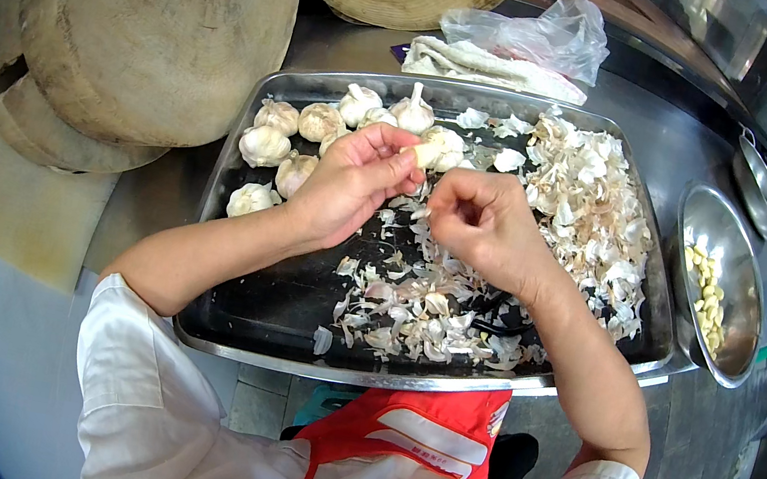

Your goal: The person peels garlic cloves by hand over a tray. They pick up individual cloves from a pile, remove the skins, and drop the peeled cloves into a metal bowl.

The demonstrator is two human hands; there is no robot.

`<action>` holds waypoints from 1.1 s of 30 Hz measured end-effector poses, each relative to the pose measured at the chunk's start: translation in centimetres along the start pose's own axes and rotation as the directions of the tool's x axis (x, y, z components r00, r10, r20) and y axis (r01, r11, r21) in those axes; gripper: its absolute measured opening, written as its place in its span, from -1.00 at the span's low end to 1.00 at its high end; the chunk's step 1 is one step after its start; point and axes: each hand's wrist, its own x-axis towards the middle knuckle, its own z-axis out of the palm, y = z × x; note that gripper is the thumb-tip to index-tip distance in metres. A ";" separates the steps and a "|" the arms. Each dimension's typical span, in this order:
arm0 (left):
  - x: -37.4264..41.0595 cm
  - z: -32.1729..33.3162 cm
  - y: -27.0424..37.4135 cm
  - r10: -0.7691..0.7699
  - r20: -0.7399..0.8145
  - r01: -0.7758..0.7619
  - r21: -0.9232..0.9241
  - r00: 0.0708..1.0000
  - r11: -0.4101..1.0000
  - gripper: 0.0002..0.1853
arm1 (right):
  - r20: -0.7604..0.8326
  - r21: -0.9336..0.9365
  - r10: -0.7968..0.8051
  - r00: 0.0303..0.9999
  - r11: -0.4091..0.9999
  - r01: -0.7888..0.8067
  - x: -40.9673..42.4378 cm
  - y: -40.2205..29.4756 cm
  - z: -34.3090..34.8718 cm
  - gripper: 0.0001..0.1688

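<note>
My left hand [363, 179] pinches a pale garlic clove [428, 154] between thumb and fingertips above a dark metal tray [249, 316]. Just right of it, my right hand [488, 227] is curled, with a small whitish scrap of garlic skin [420, 213] at its fingertips. Several whole garlic bulbs [264, 146] sit in the tray's far left part, some partly hidden behind my left hand. Loose garlic skins [588, 198] are heaped along the right side, and more skins [417, 314] lie scattered below my hands. A black object [498, 329] is partly buried among them.
A steel bowl [746, 300] holding peeled cloves [707, 297] stands right of the tray. Thick round wooden chopping boards [161, 20] lean at the left. Behind the tray lie a folded cloth [488, 67] and a clear plastic bag [539, 37]. A metal pan [761, 188] is farther right.
</note>
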 end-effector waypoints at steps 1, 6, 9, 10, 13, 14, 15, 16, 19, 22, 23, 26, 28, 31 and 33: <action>0.2 0.0 0.3 -0.008 -0.023 0.007 -0.032 1.000 0.999 -0.80 | 0.039 -0.009 0.005 0.999 1.000 -0.004 -0.1 -0.2 0.1 -0.90; 0.2 0.2 0.7 -0.020 -0.017 0.018 -0.079 1.000 0.997 -0.78 | -0.038 -0.144 0.079 0.996 0.986 -0.084 0.2 0.1 -0.5 -0.87; 0.2 0.3 0.8 -0.042 0.015 0.043 -0.098 0.999 0.994 -0.76 | -0.193 -0.157 0.007 0.981 0.987 -0.038 0.6 0.5 -0.2 -0.88; 0.3 0.3 0.9 -0.052 0.036 0.055 -0.103 0.998 0.993 -0.75 | -0.208 -0.141 0.010 0.978 0.989 -0.040 0.6 0.3 -0.2 -0.89; 0.1 0.6 0.9 -0.051 0.040 0.052 -0.049 0.998 0.997 -0.73 | -0.261 -0.068 -0.001 0.965 0.998 -0.017 0.7 0.4 -0.1 -0.89; 0.1 0.8 0.9 -0.045 0.031 0.045 -0.019 0.999 0.999 -0.72 | -0.280 -0.040 -0.008 0.960 0.999 -0.003 0.7 0.5 -0.1 -0.88; 0.0 0.8 0.8 -0.031 0.033 0.031 0.004 0.999 1.000 -0.72 | -0.274 -0.013 0.016 0.962 1.000 -0.021 0.7 0.4 0.0 -0.88; 0.0 0.9 0.7 -0.018 0.036 0.017 0.027 0.999 0.999 -0.72 | -0.267 0.013 0.040 0.963 0.999 -0.038 0.7 0.2 0.0 -0.87; 0.0 0.8 0.4 0.014 0.021 -0.016 0.107 1.000 0.994 -0.74 | -0.261 0.021 0.036 0.965 0.999 -0.031 0.8 0.3 0.0 -0.84; 0.0 0.8 0.3 0.044 0.022 -0.048 0.220 0.999 0.974 -0.76 | -0.232 0.000 0.027 0.972 1.000 -0.027 0.7 0.4 -0.1 -0.85; 0.0 0.8 0.4 0.054 0.027 -0.059 0.262 0.998 0.963 -0.77 | -0.218 -0.007 0.029 0.976 0.999 -0.032 0.6 0.3 -0.2 -0.85; -0.2 0.8 0.6 0.008 0.034 -0.017 0.294 0.999 0.956 -0.78 | -0.113 0.118 0.154 0.982 0.983 -0.140 0.5 -0.6 -0.6 -0.87; -0.2 0.8 0.5 -0.018 0.036 0.010 0.214 0.999 0.977 -0.78 | -0.095 0.152 0.149 0.984 0.979 -0.133 0.4 -0.3 -1.0 -0.87; -0.2 0.8 0.3 -0.050 0.056 0.044 0.102 0.997 0.994 -0.77 | -0.085 0.173 0.138 0.987 0.977 -0.122 0.5 -0.1 -1.3 -0.87; -0.1 0.7 0.3 -0.059 0.075 0.054 0.065 0.995 0.996 -0.75 | -0.101 0.174 0.131 0.986 0.978 -0.112 0.6 0.0 -1.1 -0.86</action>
